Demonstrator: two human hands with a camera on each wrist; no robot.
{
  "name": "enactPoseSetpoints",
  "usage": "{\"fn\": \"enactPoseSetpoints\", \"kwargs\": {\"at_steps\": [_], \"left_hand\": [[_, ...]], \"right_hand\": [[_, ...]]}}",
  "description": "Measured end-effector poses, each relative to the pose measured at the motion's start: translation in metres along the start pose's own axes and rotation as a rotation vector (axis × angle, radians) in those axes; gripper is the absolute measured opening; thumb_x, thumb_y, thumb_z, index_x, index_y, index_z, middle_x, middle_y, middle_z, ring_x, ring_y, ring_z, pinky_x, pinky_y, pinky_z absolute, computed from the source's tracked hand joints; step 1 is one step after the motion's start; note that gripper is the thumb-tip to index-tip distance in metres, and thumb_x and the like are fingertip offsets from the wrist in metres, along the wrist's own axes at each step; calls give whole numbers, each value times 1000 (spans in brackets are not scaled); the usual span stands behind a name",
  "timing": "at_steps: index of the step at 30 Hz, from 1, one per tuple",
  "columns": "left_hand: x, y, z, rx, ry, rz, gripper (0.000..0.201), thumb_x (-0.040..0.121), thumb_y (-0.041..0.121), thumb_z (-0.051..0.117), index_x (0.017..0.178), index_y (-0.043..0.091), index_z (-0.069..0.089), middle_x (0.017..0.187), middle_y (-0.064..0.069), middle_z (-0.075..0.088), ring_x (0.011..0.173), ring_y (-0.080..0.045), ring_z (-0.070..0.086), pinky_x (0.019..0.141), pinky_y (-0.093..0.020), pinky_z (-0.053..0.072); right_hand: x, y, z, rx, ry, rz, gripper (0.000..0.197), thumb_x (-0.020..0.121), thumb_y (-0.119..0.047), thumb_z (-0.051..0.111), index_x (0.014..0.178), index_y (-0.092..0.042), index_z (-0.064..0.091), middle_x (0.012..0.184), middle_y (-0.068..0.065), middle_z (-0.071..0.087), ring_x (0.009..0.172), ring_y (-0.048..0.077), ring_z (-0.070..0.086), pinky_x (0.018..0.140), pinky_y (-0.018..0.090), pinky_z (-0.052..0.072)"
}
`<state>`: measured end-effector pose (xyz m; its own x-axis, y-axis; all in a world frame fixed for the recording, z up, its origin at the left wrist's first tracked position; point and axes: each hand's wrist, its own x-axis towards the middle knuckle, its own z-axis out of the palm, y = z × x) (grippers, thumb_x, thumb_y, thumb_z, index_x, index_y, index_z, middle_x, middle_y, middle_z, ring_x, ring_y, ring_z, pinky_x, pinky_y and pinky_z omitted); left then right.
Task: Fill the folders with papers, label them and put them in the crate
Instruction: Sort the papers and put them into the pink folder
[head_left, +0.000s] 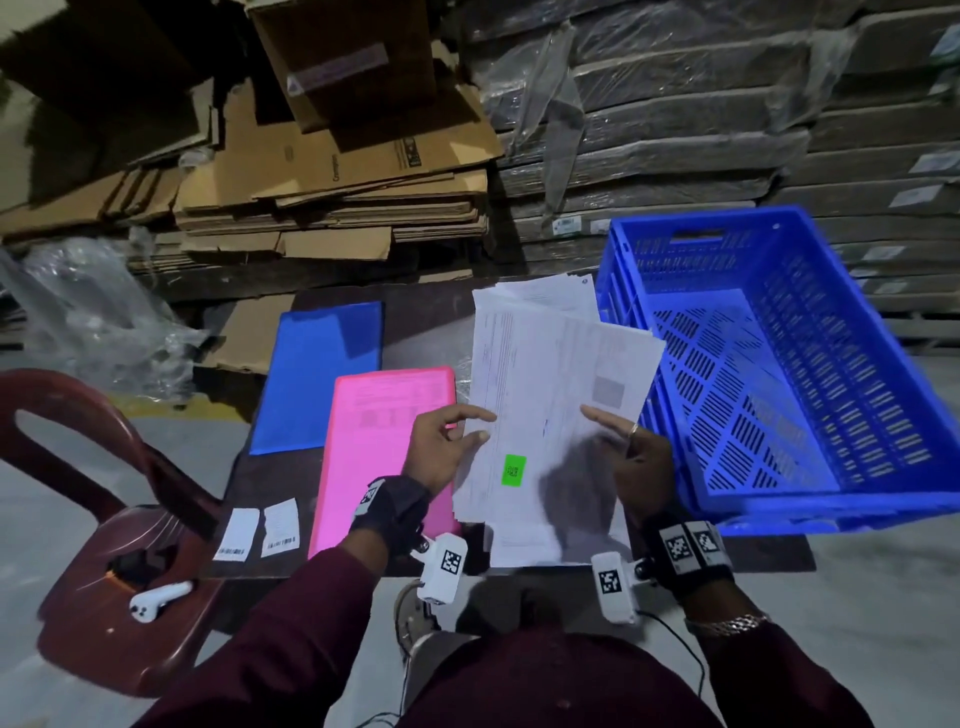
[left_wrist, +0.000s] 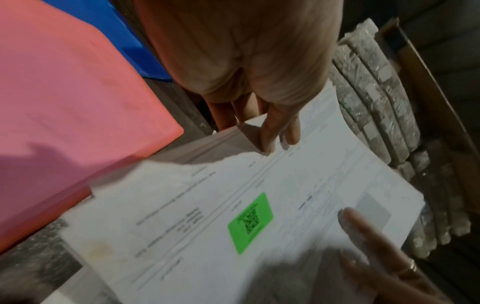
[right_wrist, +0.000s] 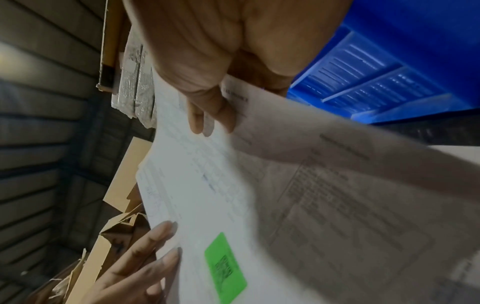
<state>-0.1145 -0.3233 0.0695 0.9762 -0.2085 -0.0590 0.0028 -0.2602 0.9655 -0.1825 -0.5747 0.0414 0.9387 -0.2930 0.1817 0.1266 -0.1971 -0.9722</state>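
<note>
While both hands lift a sheaf of papers (head_left: 550, 395) off the pile (head_left: 540, 540) beneath, the grip looks light. The left hand (head_left: 441, 452) pinches the sheaf's left edge, thumb on top and fingers curled under; the right hand (head_left: 631, 457) holds the right edge, its forefinger stretched flat across the top sheet and the rest tucked below. A green sticker (head_left: 514, 470) sits on the top sheet between the two hands.

What could go wrong, as I judge it: the sheets are loose and fanned, not squared, so a slack pinch on either side could let the lower ones slide out and drop back onto the pile or off the near edge of the table (head_left: 415, 322). The pink folder (head_left: 384, 457) lies shut just left of the left hand, partly under it, so it must be opened before anything goes in; forcing papers at a closed cover would crumple them. The ragged left edge of the top sheet could also snag.

Counted: two folders, the pink one and a blue folder (head_left: 319, 374) beyond it, left of the left hand; one blue crate (head_left: 779, 364) just right of the right hand, nothing visible inside; two labels (head_left: 257, 527) lying side by side near the left wrist, unused; one sheaf in hand and one pile under it. How many sheets, I cannot tell.
</note>
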Motion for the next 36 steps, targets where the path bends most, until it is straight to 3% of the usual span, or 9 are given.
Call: {"fn": "enactPoseSetpoints", "kwargs": {"at_steps": [2, 5, 8, 10, 17, 23, 28, 31, 36], "left_hand": [[0, 2, -9, -41, -15, -33, 14, 81, 3, 75, 92, 12, 75, 71, 3, 70, 51, -17, 43, 60, -24, 39], [-1, -1, -23, -65, -42, -80, 10, 79, 13, 78, 89, 16, 75, 75, -27, 66, 60, -20, 39, 62, -33, 32], [-6, -4, -40, -108, -21, -126, 9, 79, 12, 79, 87, 14, 75, 68, -14, 65, 55, -17, 37, 55, -29, 32], [-10, -4, -51, -132, -23, -132, 10, 81, 3, 76, 90, 4, 73, 64, -3, 66, 44, -13, 37, 50, -20, 31], [-8, -37, -102, -64, -6, -175, 31, 88, -9, 61, 112, 10, 62, 105, -1, 71, 85, -10, 69, 74, -30, 60], [-30, -102, -92, 437, -27, -252, 23, 80, 23, 76, 99, 27, 63, 107, 12, 68, 97, -12, 66, 79, -15, 49], [-53, -118, -44, 578, -65, -275, 75, 65, 70, 71, 119, 21, 57, 114, 1, 61, 106, -18, 57, 91, -39, 50], [-57, -113, -21, 642, 35, -331, 100, 47, 89, 54, 119, 21, 56, 114, 1, 57, 109, -19, 52, 92, -43, 45], [-57, -100, 4, 814, 90, -437, 68, 56, 59, 69, 109, 19, 57, 116, 2, 48, 109, -19, 50, 90, -41, 37]], "right_hand": [[-1, -2, -1, 19, -38, 26, 45, 88, 10, 61, 123, -18, 68, 85, 15, 75, 42, 23, 46, 47, 19, 34], [-8, -7, 7, 37, -51, 35, 53, 87, 8, 65, 131, -21, 61, 57, -16, 61, 47, -4, 38, 51, 10, 33], [-15, -11, 26, 71, -69, 149, 59, 87, 0, 70, 136, -29, 57, 123, -21, 66, 115, -9, 55, 99, 21, 43], [-18, -14, 43, -22, -87, 206, 62, 85, -9, 74, 133, -45, 56, 131, -31, 57, 119, -17, 47, 98, 13, 40], [-1, -34, 69, -31, -33, 100, 54, 86, 7, 68, 134, -14, 59, 129, -12, 63, 119, -4, 56, 99, 13, 44], [19, -28, 50, -281, -83, 140, 58, 87, 5, 64, 134, -29, 59, 139, -11, 56, 132, 3, 47, 116, 39, 35], [20, -18, 34, -265, -56, 147, 56, 88, 6, 62, 134, -25, 60, 136, -10, 58, 123, -9, 49, 111, 27, 38], [25, -6, 25, -289, -65, -9, 48, 85, 14, 62, 131, -3, 60, 98, -9, 66, 83, -17, 57, 80, 3, 43], [33, 9, 15, -207, -34, -31, 44, 88, 9, 61, 131, -2, 60, 110, -14, 64, 102, -12, 60, 89, 9, 45]]}}
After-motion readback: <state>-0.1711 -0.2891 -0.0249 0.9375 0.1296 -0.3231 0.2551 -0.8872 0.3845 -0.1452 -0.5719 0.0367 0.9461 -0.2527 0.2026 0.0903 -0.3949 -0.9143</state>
